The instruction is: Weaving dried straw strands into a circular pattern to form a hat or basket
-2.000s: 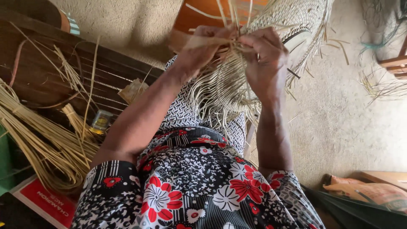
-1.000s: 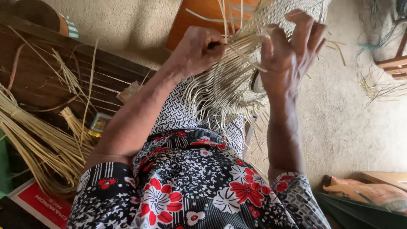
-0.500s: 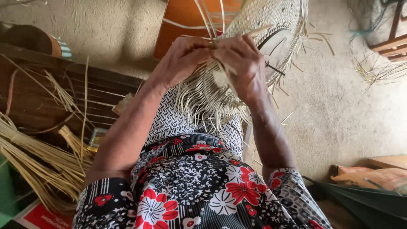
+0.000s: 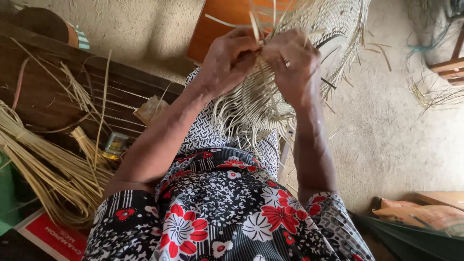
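- Above our lap, over the flowered dress [image 4: 217, 212], we are holding a half-woven straw basket [image 4: 270, 92] up in front of us, its loose strand ends hanging down toward our knees.
- Our left hand [image 4: 231, 58] is closing its fingers around a few upright straw strands [image 4: 256, 26] at the basket's working edge, pinching them tight.
- Our right hand [image 4: 290, 60] is curling over the same edge, touching the left, fingers bent and gripping the weave just beside those strands.
- We are judging this as the plaiting step: one strand is being crossed over its neighbours at the rim.
- A further crossing would call for keeping tension with one hand while the other frees a finger to catch the adjacent strand; slackening the pinch could let the weave loosen.
- To our left, a bundle of raw straw stalks [image 4: 43, 169] is lying against a dark wooden bench [image 4: 43, 96], with a small jar [image 4: 115, 145] near it.
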